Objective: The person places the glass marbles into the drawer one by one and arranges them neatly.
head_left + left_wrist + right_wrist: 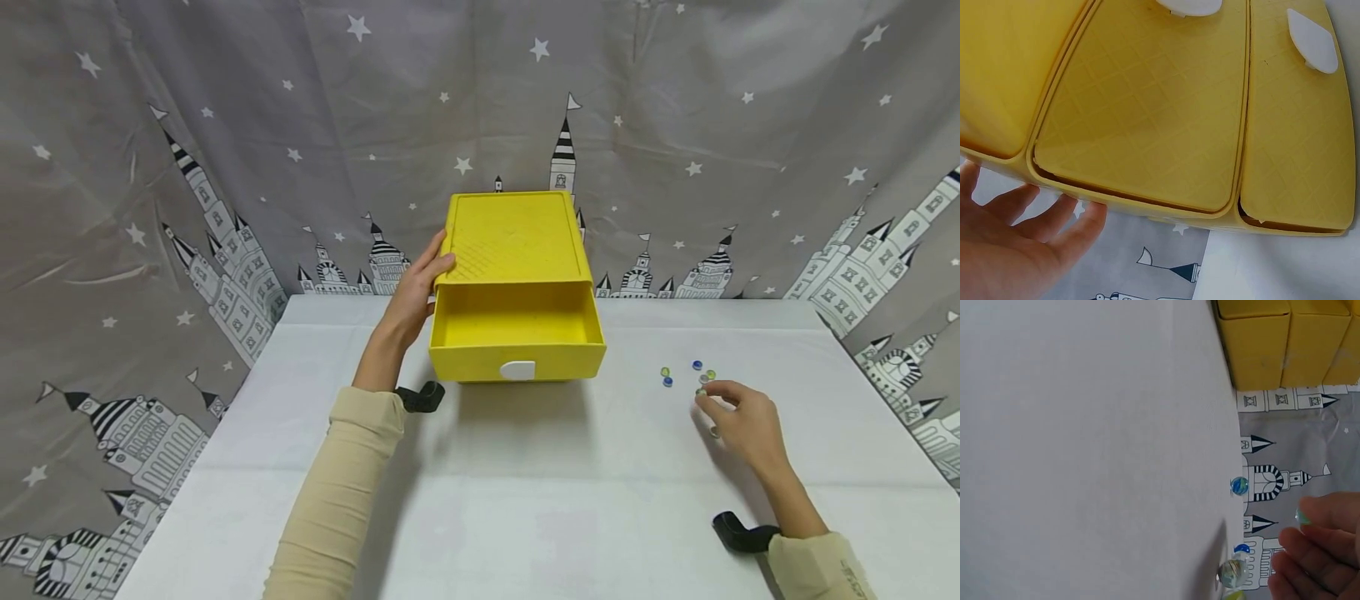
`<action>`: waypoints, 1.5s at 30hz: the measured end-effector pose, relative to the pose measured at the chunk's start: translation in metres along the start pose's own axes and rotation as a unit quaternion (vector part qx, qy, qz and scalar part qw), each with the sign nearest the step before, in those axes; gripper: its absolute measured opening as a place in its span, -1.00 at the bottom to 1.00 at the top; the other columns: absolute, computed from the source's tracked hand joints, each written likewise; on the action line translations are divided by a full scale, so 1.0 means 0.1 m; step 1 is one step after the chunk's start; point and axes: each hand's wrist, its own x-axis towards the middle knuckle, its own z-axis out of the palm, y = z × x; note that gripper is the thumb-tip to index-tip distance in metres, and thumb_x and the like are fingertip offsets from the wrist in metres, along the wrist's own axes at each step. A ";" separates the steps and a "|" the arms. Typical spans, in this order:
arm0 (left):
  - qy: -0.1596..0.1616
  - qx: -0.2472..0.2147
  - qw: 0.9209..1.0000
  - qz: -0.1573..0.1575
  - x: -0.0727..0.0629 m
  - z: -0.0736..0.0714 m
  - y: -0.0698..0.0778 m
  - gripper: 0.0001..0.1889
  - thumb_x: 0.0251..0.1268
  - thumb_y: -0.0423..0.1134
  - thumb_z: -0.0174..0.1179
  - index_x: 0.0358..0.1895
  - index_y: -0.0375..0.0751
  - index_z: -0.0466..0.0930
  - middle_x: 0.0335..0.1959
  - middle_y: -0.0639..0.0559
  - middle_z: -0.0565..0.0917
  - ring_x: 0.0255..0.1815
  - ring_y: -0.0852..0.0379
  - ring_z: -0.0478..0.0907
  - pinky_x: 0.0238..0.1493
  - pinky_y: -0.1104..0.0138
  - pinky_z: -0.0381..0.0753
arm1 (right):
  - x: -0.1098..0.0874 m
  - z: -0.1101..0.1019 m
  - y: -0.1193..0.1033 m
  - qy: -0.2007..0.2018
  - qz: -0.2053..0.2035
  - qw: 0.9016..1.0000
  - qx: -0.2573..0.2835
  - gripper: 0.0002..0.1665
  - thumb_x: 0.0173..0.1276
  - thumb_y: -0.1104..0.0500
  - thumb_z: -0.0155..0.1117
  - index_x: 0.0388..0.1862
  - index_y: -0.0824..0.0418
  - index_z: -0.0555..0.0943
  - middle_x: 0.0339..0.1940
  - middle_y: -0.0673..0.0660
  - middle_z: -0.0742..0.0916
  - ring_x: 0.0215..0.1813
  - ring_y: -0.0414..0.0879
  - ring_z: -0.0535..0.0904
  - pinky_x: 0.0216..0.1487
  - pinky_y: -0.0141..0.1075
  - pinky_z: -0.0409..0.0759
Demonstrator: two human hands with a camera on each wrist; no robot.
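Observation:
A yellow drawer unit [517, 237] stands at the table's back, its top drawer [517, 363] pulled out by the white handle side toward me. My left hand [411, 302] steadies the unit's left side, fingertips along its wall; in the left wrist view two closed drawers [1141, 112] with white handles show beside the pulled-out one. On the right, my right hand [746, 421] pinches a small greenish glass marble [1302, 517] between thumb and index finger, above the white cloth. Several marbles lie about it, among them a blue one [697, 365] and a yellow-green one [665, 372].
A white cloth [525, 517] covers the table. Behind it hangs a grey curtain [465, 100] printed with castles and stars. One more marble [714, 432] lies under the right hand. Black wrist mounts [738, 533] stick out from both wrists.

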 end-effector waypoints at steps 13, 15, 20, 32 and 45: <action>0.002 0.001 1.000 -0.004 -0.01 -0.01 -0.01 -0.35 0.49 0.08 0.01 0.56 0.42 0.00 0.59 0.21 0.01 0.43 -0.02 0.24 0.30 -0.08 0.30 | -0.05 -0.04 -0.09 0.015 -0.013 1.000 0.005 -0.66 0.41 0.20 0.26 -0.02 0.47 0.64 -0.05 0.46 0.69 0.03 0.37 0.55 0.01 0.20 0.45; 0.001 0.003 1.000 -0.004 -0.01 -0.01 -0.01 -0.34 0.49 0.08 0.00 0.57 0.41 -0.01 0.59 0.21 0.00 0.45 -0.01 0.20 0.31 -0.08 0.28 | -0.06 -0.03 -0.10 0.020 -0.019 1.000 0.004 -0.67 0.40 0.20 0.27 -0.03 0.47 0.64 -0.06 0.45 0.70 0.01 0.36 0.56 -0.01 0.16 0.47; 0.000 0.006 1.000 -0.004 -0.01 -0.02 -0.02 -0.34 0.49 0.07 0.00 0.57 0.42 -0.02 0.59 0.21 -0.01 0.48 -0.01 0.16 0.33 -0.09 0.25 | -0.06 -0.03 -0.13 0.043 -0.037 0.998 0.006 -0.70 0.36 0.23 0.31 -0.07 0.46 0.66 -0.17 0.39 0.74 -0.13 0.25 0.64 -0.16 -0.32 0.50; -0.001 -0.001 1.000 -0.001 -0.01 0.00 -0.01 -0.35 0.49 0.07 0.00 0.57 0.41 0.00 0.59 0.21 0.01 0.43 -0.03 0.24 0.30 -0.08 0.29 | -0.07 -0.05 -0.28 0.074 -0.069 0.994 0.038 -0.75 0.33 0.24 0.35 -0.13 0.42 0.69 -0.26 0.31 0.76 -0.31 -0.60 0.45 -0.28 -0.64 0.41; 0.002 0.006 1.000 0.001 0.00 0.00 -0.01 -0.35 0.50 0.07 -0.01 0.57 0.41 -0.01 0.59 0.23 0.00 0.47 0.00 0.18 0.31 -0.08 0.28 | -0.08 -0.05 -0.55 0.094 -0.104 0.987 0.078 -0.79 0.32 0.29 0.34 -0.16 0.45 0.68 -0.23 0.26 0.75 -0.25 -0.58 0.50 -0.14 -0.63 0.43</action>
